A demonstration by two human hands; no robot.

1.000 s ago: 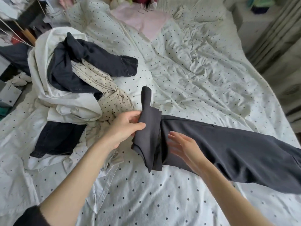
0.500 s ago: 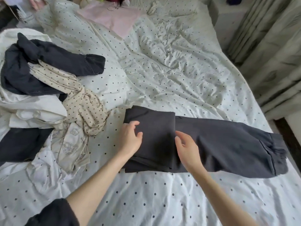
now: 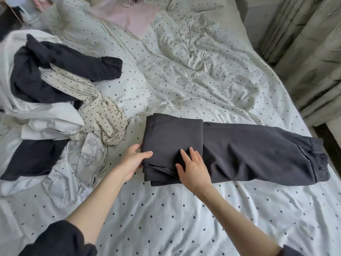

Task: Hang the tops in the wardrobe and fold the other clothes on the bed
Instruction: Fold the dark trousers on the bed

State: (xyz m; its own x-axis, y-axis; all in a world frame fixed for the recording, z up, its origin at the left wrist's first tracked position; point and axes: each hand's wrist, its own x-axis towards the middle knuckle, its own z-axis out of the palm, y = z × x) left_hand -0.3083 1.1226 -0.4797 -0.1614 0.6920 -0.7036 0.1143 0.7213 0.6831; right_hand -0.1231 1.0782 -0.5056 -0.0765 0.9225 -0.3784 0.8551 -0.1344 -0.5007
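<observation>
Since half second ago, right hand (image 3: pixel 194 168) slid left onto folded section of dark trousers (image 3: pixel 249 154), fingers flat, pressing. Left hand (image 3: pixel 133 159) grips fold's left edge, thumb on top. Trousers lie across dotted bed (image 3: pixel 184 218); clothes pile (image 3: pixel 55 100) at left.

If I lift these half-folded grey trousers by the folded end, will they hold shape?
Probably not. The grey trousers look soft and creased, so the unfolded length would likely droop. The folded layers under the left hand and right hand look loose and may slide apart.

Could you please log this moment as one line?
fold | grey trousers half folded | left hand grips fold | right hand flat on it
</observation>
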